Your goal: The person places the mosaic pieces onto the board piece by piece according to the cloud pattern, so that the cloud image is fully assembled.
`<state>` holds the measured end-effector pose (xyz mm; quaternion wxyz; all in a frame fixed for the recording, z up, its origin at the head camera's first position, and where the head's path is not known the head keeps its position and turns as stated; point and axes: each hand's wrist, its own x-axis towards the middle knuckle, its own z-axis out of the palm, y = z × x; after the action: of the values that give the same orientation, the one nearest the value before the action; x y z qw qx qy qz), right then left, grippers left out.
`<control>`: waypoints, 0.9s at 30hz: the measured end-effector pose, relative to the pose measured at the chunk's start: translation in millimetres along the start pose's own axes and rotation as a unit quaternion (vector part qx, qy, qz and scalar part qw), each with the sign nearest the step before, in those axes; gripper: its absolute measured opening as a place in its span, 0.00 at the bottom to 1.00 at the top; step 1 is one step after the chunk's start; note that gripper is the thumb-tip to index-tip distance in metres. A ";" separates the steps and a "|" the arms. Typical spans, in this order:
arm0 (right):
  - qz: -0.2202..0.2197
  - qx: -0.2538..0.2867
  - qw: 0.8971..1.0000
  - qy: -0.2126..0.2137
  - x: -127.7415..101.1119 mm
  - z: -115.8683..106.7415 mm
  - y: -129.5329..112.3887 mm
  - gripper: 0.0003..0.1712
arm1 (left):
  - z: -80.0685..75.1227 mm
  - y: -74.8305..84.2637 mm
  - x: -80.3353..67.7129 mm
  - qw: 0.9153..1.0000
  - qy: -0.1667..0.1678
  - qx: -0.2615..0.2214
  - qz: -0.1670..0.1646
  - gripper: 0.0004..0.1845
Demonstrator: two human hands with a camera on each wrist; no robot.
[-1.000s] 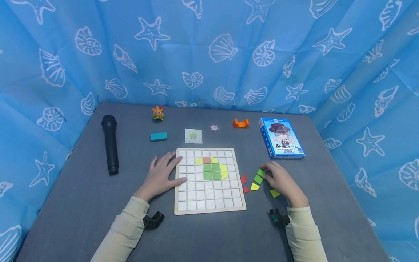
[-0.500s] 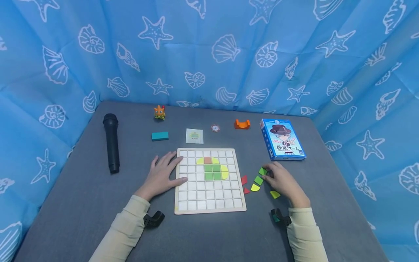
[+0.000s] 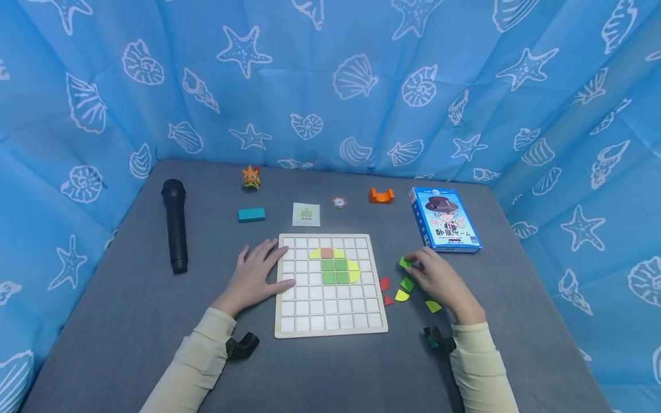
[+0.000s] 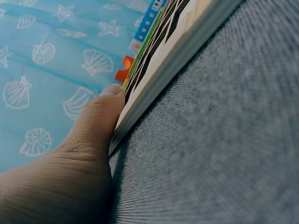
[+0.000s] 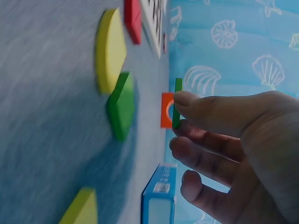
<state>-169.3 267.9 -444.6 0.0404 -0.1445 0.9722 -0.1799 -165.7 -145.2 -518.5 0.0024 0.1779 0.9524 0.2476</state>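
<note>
My right hand point(image 3: 439, 281) pinches a green square tile point(image 3: 405, 262) between thumb and fingers; in the right wrist view that tile point(image 5: 177, 102) is held on edge, up off the table. Below it lie another green tile point(image 3: 407, 284) and a yellow quarter-round tile point(image 3: 401, 296). A second yellow tile point(image 3: 432, 306) sits under the wrist. My left hand point(image 3: 253, 281) is spread, its thumb and fingertips resting on the left edge of the white gridded wooden board point(image 3: 330, 307). On the board, several green squares point(image 3: 334, 271), an orange-brown square point(image 3: 327, 253) and yellow rounded tiles point(image 3: 353, 271) are set in cells.
Two red tiles point(image 3: 384, 283) lie by the board's right edge. Behind it are a pattern card point(image 3: 306, 214), a poker chip point(image 3: 338, 202), a teal block point(image 3: 251, 214), an orange holder point(image 3: 381, 196) and a toy figure point(image 3: 251, 177). A microphone point(image 3: 176, 226) lies left, a blue game box point(image 3: 446, 219) right.
The right hand has picked the far green tile out of the row and moved it up and left, away from the other green tile. The left hand stays on the board.
</note>
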 end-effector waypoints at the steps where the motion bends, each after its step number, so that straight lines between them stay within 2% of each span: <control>1: -0.001 0.000 1.000 -0.002 1.4 -1.1 -3.0 0.14 | -0.3 0.4 0.1 1.000 -0.001 -0.001 0.000 0.46; 13: -0.031 0.003 0.999 -0.006 14.4 5.9 -34.7 0.10 | 1.3 0.4 0.8 1.000 -0.004 -0.002 0.002 0.46; 21: -0.085 -0.001 0.996 0.004 23.9 17.0 -57.8 0.08 | 0.2 0.3 0.2 1.000 -0.004 -0.002 0.000 0.46; 27: -0.106 -0.008 0.994 -0.016 33.2 27.6 -81.3 0.08 | 0.2 -0.2 0.0 1.000 -0.002 -0.002 0.000 0.46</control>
<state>-175.8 176.0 -441.8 0.0356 -0.2496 0.9520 -0.1735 -165.8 -145.3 -518.8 0.0046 0.1786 0.9517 0.2495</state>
